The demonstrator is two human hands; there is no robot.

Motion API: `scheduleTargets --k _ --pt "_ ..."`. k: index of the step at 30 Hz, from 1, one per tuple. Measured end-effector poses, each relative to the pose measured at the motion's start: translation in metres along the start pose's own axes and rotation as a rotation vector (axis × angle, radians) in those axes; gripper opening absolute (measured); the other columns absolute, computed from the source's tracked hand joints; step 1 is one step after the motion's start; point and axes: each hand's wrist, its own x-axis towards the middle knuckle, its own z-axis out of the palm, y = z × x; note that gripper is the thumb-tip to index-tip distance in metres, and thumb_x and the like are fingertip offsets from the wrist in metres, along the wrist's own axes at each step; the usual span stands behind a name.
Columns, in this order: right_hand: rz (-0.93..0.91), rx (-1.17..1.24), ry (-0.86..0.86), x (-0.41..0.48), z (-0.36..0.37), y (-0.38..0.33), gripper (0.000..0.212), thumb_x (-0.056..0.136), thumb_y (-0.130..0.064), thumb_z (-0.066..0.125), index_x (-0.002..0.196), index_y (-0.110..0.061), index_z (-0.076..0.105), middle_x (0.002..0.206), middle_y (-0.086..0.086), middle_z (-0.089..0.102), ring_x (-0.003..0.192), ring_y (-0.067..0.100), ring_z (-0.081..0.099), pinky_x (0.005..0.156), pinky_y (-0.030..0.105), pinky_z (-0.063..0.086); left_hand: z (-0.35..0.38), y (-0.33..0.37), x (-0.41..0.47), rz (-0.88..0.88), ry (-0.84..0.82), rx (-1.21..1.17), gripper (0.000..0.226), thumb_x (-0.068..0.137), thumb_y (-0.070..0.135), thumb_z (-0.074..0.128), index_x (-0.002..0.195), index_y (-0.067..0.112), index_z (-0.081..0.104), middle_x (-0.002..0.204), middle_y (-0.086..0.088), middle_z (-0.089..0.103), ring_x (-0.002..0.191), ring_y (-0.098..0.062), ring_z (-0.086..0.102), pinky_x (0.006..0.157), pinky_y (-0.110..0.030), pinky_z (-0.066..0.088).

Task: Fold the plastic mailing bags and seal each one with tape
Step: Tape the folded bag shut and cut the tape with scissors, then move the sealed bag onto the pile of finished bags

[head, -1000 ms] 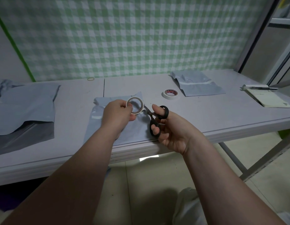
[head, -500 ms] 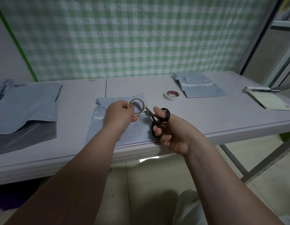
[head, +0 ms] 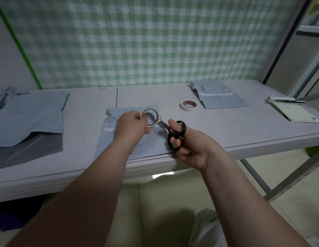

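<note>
Mailing bag (head: 149, 141), folded, lies at the near table edge beneath the fingers. The left hand (head: 132, 127) pinches a tape roll (head: 149, 116). The right hand (head: 189, 145) grips scissors (head: 174, 134), blades seemingly at the tape. One taped bag (head: 217, 97) lies far right; unfolded bags (head: 30, 118) wait left.

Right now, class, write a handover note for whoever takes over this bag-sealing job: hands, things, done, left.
Left hand grips a tape roll; right hand holds black scissors, blades toward the roll.
Folded bag lies on the table under both hands.
Done: far-right bag, folded, white strip across it.
Left: cut tape, seal this bag, then the flat bags at left.
</note>
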Motion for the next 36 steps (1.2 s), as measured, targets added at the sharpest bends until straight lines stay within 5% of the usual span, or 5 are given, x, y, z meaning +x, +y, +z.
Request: scheduleTargets --k 10,20,27,30,36 --pt "-0.117 -0.078 0.043 -0.009 -0.008 -0.011 0.026 0.086 -0.027 0.065 0.07 -0.013 0.051 0.052 0.004 0.05 0.04 0.008 0.042 0.031 0.013 0.027 -0.003 0.005 0.0 -0.067 0.027 -0.127 0.022 0.089 0.009 0.054 0.069 0.015 0.062 0.062 0.002 0.062 0.06 -0.012 0.068 0.089 -0.045 0.054" --pt "-0.409 -1.502 0.706 0.012 -0.007 -0.02 0.016 0.085 -0.015 0.055 0.098 -0.016 0.063 0.102 0.006 0.061 0.087 0.024 0.054 0.068 0.026 0.038 -0.033 0.015 -0.007 0.058 0.167 -0.114 0.016 0.088 0.012 0.06 0.071 0.011 0.062 0.072 -0.007 0.067 0.062 -0.018 0.067 0.074 -0.04 0.057" --pt "-0.453 -1.927 0.733 0.019 0.006 -0.018 0.025 0.089 -0.012 0.042 0.103 -0.014 0.062 0.109 0.006 0.062 0.116 0.025 0.043 0.079 0.031 0.033 -0.076 0.001 -0.003 0.195 0.382 0.321 0.032 0.093 0.032 0.051 0.083 0.004 0.062 0.09 -0.013 0.063 0.078 -0.026 0.054 0.061 -0.03 0.03" --pt "-0.782 -1.845 0.797 0.022 0.017 -0.011 0.024 0.081 -0.004 0.045 0.089 -0.007 0.067 0.094 0.013 0.065 0.099 0.033 0.057 0.07 0.032 0.036 -0.088 -0.006 -0.003 0.204 0.408 0.477 0.023 0.092 0.022 0.053 0.101 0.006 0.067 0.113 -0.016 0.053 0.077 -0.019 0.044 0.065 -0.02 0.026" --pt "-0.89 -1.754 0.342 0.028 0.05 0.017 0.022 0.092 -0.013 0.041 0.095 -0.007 0.063 0.102 0.009 0.061 0.092 0.03 0.056 0.078 0.033 0.04 -0.102 -0.024 -0.003 0.135 0.287 0.672 0.031 0.093 0.012 0.05 0.121 0.013 0.064 0.129 -0.011 0.039 0.1 -0.026 0.052 0.08 -0.025 0.035"
